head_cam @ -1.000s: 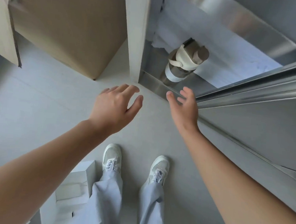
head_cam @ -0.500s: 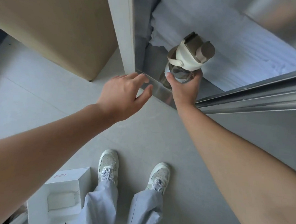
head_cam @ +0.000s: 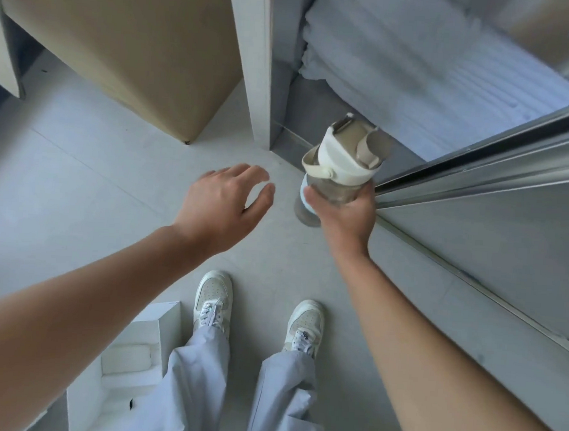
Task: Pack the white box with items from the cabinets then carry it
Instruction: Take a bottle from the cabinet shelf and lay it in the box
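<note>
From the head camera, the right hand (head_cam: 344,215) is wrapped around a bottle (head_cam: 339,170), holding it in the air just in front of the open cabinet (head_cam: 478,180). The left hand (head_cam: 225,208) hovers beside the bottle, fingers spread, holding nothing. The white box (head_cam: 128,352) sits on the floor, well short of the cabinet, by the left shoe (head_cam: 213,294).

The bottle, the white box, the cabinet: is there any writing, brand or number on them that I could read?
None can be read.
Bottle, held by the right hand: no lettering shows on its lid or body.
White box on the floor: one small dark mark on its inside, too small to read.
Cardboard box and cabinet door: plain, no text.
</note>
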